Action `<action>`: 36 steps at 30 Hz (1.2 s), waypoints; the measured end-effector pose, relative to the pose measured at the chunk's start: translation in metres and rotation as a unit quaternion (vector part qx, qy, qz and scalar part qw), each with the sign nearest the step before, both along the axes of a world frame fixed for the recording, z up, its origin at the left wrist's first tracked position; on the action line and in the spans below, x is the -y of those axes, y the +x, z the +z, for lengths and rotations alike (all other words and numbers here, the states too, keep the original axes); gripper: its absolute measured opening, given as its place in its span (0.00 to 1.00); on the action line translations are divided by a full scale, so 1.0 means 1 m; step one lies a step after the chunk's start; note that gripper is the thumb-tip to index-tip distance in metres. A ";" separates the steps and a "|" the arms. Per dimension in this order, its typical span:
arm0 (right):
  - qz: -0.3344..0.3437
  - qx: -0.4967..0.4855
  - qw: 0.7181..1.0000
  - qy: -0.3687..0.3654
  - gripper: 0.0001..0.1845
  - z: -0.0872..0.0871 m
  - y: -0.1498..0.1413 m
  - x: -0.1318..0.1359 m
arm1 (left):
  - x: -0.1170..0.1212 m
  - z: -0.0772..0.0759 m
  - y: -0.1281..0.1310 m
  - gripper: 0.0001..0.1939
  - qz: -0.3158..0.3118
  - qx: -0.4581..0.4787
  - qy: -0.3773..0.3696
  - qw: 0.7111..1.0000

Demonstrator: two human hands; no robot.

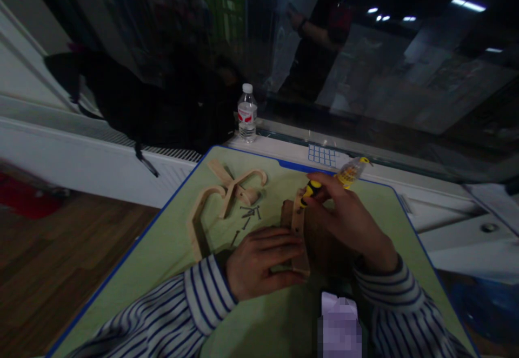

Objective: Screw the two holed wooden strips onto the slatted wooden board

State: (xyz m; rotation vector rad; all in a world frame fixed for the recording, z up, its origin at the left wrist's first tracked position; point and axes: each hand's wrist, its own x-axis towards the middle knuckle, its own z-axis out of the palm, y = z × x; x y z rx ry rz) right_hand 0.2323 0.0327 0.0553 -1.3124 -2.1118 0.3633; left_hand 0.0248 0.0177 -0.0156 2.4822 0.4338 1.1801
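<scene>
My right hand [351, 217] grips a short black-and-yellow screwdriver [312, 189], its tip end pointing down at a pale wooden strip [298, 221] with dark holes. Under and beside the strip lies a darker brown block [322, 244], partly hidden by my hands. Fingers curled over the near part of the strip, my left hand [261, 260] holds it down. To the left of the strip, several loose screws [248, 213] are scattered. Beyond them lie a curved wooden hook piece [243, 178] and a round wooden piece [248, 196]; a larger bent hook piece [197, 220] is nearer my left sleeve.
The pale green table [162, 282] has a blue edge. On the sill stand a water bottle [247, 117] and a black bag [162, 109]. A clear container with yellow parts [352, 173] is behind my right hand. A light purple object [339, 320] lies close to me.
</scene>
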 end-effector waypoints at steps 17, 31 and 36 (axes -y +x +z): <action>0.051 0.034 0.998 0.026 0.24 0.003 0.001 0.002 | 0.000 -0.001 0.000 0.19 0.001 0.011 0.005 1.000; 0.023 0.046 0.999 0.001 0.24 0.003 0.001 0.002 | -0.001 0.001 0.001 0.18 0.000 0.005 0.016 1.000; -0.005 0.048 0.999 0.001 0.20 0.002 0.001 0.001 | 0.000 -0.003 0.001 0.18 0.006 0.015 0.017 1.000</action>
